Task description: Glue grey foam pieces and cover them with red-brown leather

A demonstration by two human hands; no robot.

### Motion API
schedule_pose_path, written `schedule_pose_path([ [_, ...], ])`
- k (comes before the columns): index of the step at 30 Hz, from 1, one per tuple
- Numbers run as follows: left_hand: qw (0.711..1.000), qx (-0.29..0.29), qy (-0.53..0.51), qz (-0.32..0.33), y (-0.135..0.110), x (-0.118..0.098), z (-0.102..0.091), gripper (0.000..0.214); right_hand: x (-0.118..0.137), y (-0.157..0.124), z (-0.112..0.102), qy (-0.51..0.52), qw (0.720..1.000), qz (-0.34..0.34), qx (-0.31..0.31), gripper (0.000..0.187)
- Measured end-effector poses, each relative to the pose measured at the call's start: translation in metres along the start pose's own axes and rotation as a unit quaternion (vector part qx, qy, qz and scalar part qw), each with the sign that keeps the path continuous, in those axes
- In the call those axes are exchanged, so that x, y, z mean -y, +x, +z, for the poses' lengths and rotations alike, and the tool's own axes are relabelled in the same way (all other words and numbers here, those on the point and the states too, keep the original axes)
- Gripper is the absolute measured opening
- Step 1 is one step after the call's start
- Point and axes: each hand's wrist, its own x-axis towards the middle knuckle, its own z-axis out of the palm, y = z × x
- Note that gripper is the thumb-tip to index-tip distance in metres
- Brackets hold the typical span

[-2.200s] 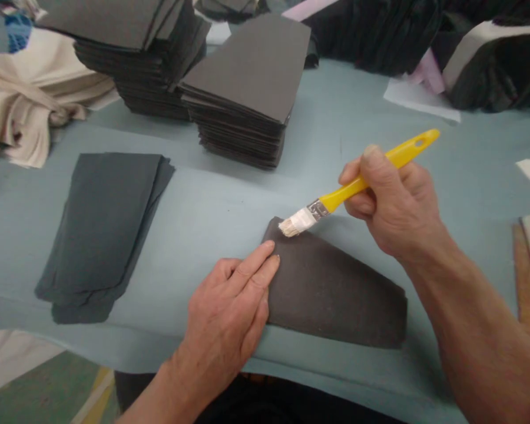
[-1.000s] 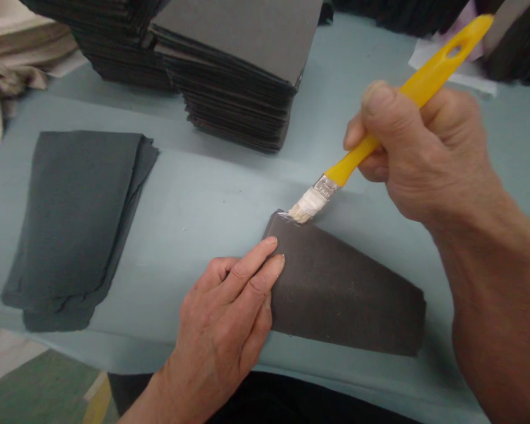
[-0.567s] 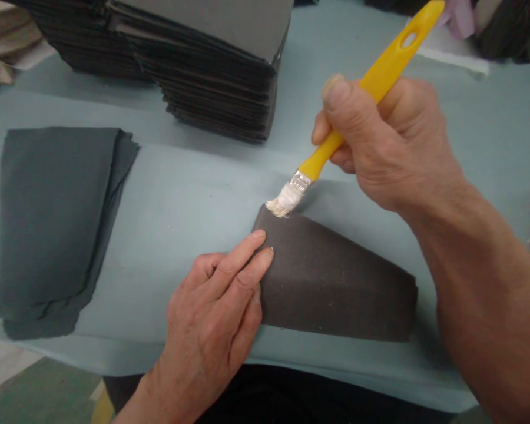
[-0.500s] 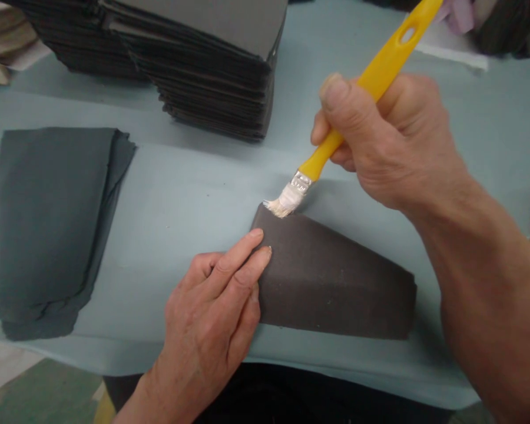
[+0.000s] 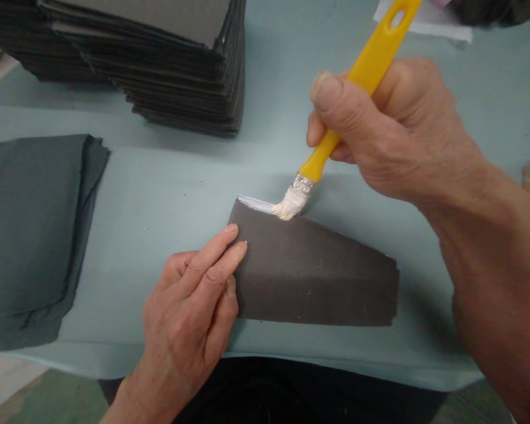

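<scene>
A dark grey tapered piece (image 5: 313, 274) lies on the pale blue table cover (image 5: 168, 194) near its front edge. My left hand (image 5: 189, 306) presses flat on the piece's left end, fingers stretched out together. My right hand (image 5: 388, 126) is closed round the yellow handle of a small brush (image 5: 335, 129). The white bristles touch the piece's far edge, just right of a wet white streak (image 5: 254, 204) along that edge.
A thin pile of dark green-grey fabric pieces (image 5: 30, 224) lies at the left. Tall stacks of dark grey sheets (image 5: 159, 65) stand at the back. A white scrap (image 5: 441, 29) lies at the far right. The table's front edge runs below the piece.
The brush has travelled right along the piece's far edge, leaving a white streak at the left corner. My view has shifted right and closer. My left hand stays pressed on the piece.
</scene>
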Motion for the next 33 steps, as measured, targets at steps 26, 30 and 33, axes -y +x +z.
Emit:
schedule_pose_path([
  [26,0.999,-0.012,0.031,0.013,0.003,0.000,-0.001,0.061,0.001,-0.031,-0.042,-0.043,0.999,0.007,0.017,0.051],
  [30,0.999,-0.024,0.028,0.018,0.004,-0.001,-0.001,0.071,0.003,-0.038,-0.049,-0.065,0.998,0.007,0.026,0.051],
  [33,0.999,-0.021,0.027,0.013,0.004,-0.001,-0.001,0.075,0.001,-0.044,-0.055,-0.098,0.995,0.003,0.026,0.050],
])
